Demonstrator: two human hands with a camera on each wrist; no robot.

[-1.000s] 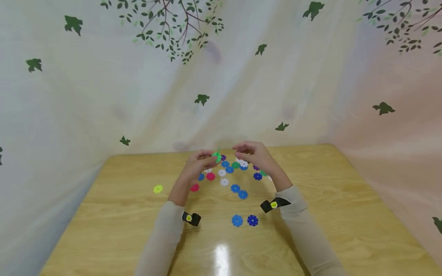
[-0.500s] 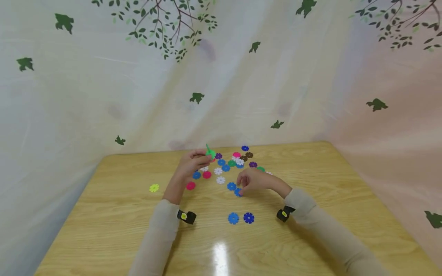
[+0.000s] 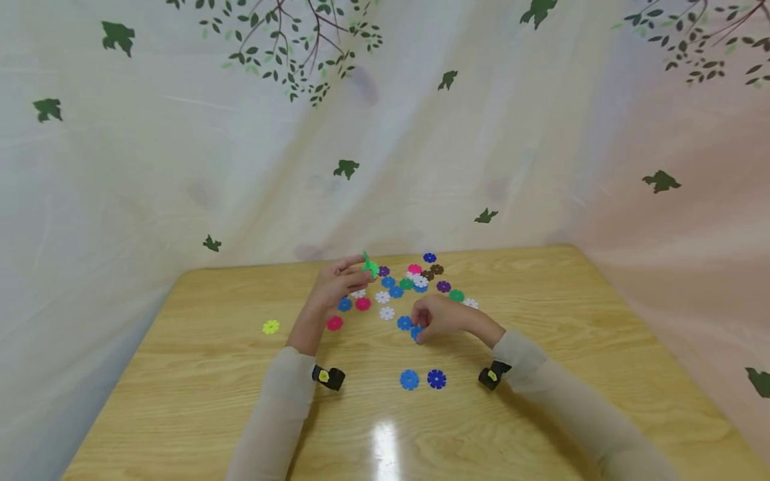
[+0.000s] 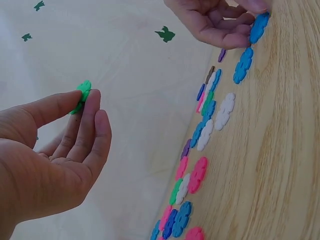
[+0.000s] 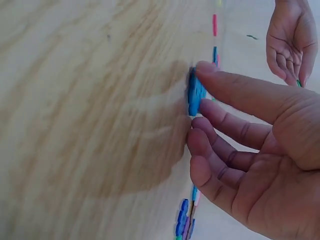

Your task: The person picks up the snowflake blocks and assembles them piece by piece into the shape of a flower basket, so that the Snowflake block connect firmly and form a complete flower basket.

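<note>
My left hand is raised over the far part of the table and pinches bright green notched discs, joined at an angle, between thumb and fingers. Lower and to the right, my right hand has its thumb and index finger at the edges of a light blue notched disc that lies at the table surface. Its other fingers are loosely curled. Another light blue disc lies just beside it. Closer to me, a light blue disc and a dark blue disc sit side by side.
Several loose discs in white, pink, green, purple, brown and blue are spread over the far middle of the wooden table. A yellow disc lies apart at left. A printed cloth hangs behind the table.
My right hand has come down from beside the left hand to the light blue disc nearer me. The left hand keeps its grip on the green discs, its place nearly the same.
</note>
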